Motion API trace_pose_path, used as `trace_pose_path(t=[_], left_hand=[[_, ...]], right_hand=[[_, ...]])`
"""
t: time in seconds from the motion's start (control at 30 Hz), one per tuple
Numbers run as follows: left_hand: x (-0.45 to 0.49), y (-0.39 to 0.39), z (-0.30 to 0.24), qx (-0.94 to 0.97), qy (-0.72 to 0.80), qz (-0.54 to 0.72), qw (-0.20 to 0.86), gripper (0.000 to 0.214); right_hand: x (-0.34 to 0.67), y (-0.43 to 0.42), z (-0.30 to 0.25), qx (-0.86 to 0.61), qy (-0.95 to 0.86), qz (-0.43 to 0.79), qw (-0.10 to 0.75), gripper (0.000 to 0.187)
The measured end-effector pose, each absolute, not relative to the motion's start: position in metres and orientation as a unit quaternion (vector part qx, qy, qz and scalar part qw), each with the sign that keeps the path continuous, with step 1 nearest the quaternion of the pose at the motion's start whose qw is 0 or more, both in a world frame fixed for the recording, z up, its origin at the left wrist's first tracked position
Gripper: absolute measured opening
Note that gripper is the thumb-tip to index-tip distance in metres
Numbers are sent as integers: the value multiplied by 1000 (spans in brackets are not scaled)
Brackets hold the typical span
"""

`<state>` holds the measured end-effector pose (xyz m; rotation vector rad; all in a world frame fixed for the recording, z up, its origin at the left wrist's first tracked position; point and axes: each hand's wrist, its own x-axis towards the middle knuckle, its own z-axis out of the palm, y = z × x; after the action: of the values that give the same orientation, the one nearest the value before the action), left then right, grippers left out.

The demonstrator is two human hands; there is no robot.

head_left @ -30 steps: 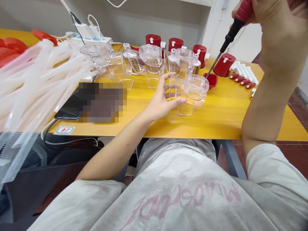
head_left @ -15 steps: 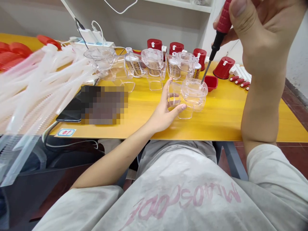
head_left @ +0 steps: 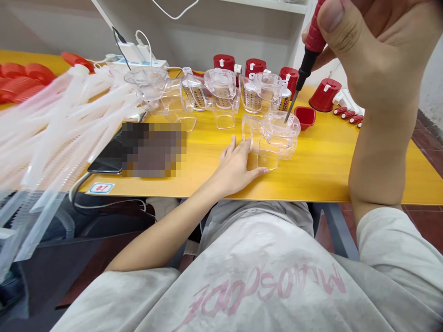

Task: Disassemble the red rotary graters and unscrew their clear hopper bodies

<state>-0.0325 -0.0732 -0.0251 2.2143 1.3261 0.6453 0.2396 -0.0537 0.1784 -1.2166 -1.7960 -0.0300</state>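
Right hand point(head_left: 377, 53) grips the screwdriver point(head_left: 304, 67); left hand point(head_left: 235, 170) lies open by the housing point(head_left: 281, 138). Better brace the housing and straighten the tilted shaft point(head_left: 293, 102).

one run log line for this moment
right hand: holds screwdriver, tip at top of clear housing | left hand: spread beside clear housing, contact unclear

Red-and-black screwdriver point(head_left: 307, 62) in the right fingers point(head_left: 332, 18); colourless, see-through housing point(head_left: 281, 138) beside the left fingers point(head_left: 256, 173); yellow surface point(head_left: 321, 177) below.

Bright, even light here, pale sheen on the table point(head_left: 318, 173), strips point(head_left: 69, 122) stretched toward the left edge, a pixelated patch point(head_left: 154, 150) mid-left!
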Motion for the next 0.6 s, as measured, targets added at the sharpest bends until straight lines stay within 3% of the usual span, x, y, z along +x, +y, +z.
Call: trace_pose_path(t=[0.13, 0.27, 0.33, 0.5, 0.6], left_hand=[[-23, -80, -12, 819, 511, 146, 217, 111], [-10, -86, -13, 822, 526, 114, 185, 85], [-8, -87, -14, 823, 531, 107, 169, 80], [-10, -87, -17, 828, 532, 100, 145, 82], [-11, -85, -21, 834, 520, 113, 145, 86]], right_hand=[[240, -58, 178, -466, -745, 34, 475, 94], [238, -57, 178, -406, -771, 56, 487, 88], [235, -49, 175, -357, -776, 59, 516, 78], [223, -18, 163, -108, -793, 73, 595, 27], [215, -10, 158, -63, -782, 97, 613, 33]])
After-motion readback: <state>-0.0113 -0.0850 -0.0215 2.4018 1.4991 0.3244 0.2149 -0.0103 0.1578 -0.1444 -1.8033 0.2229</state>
